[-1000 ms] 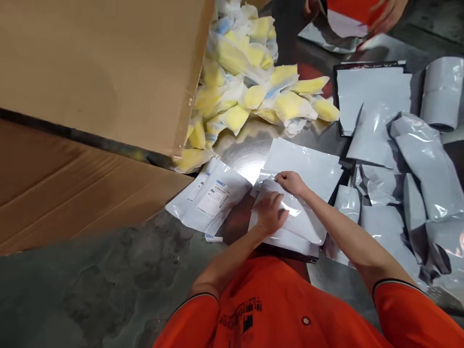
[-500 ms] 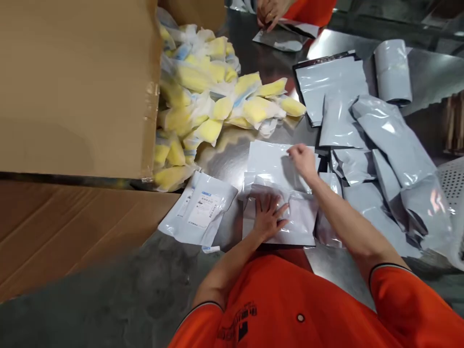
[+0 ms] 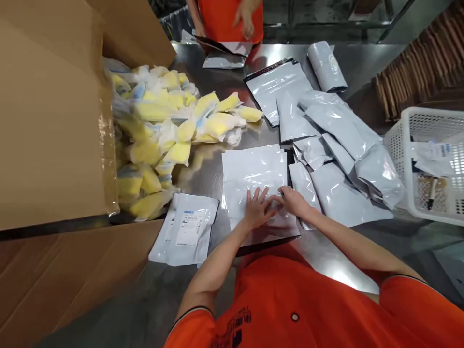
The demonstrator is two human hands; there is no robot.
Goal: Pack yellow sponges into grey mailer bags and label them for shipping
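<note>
Fingers (image 3: 256, 197) of your left hand (image 3: 259, 211) and right hand (image 3: 295, 202) came together, spread open, pressing on the silvery mailer bag (image 3: 250, 169).

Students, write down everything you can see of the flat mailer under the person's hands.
The mailer is a flat, roughly rectangular bag of glossy, pale grey plastic, slightly wrinkled. It lies on the steel table, with a dark edge showing along its near side. The left hand and the right hand both rest on its lower part. Whether it holds anything cannot be told.
</note>
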